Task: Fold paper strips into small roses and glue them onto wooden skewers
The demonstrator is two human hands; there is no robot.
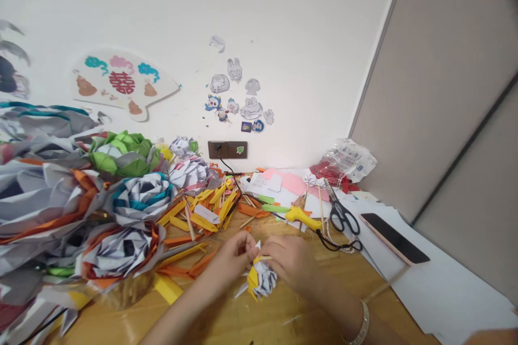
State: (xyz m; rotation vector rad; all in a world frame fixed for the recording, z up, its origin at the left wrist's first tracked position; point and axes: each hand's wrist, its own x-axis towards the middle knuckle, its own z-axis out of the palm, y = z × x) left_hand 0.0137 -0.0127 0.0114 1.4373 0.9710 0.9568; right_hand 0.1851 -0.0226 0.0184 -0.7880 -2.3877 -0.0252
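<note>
A small paper flower (267, 280), white and grey in the middle with yellow outer petals, is between my hands above the wooden table. My right hand (289, 261) is closed at its upper right edge, with bent fingers against it; a bit of thin stick shows at the fingertips. On the other side, my left hand (237, 253) pinches a small white paper piece (258, 246) between thumb and finger. Another pointed white paper piece (242, 290) is at the flower's lower left. The fingers partly hide where flower and stick meet.
Large folded paper flowers (125, 250) are heaped at the left. Yellow and orange paper strips (210, 210) lie behind my hands. Farther right are a yellow glue gun (303, 218), black-handled scissors (343, 219), a phone (394, 238) and white paper sheets (441, 291).
</note>
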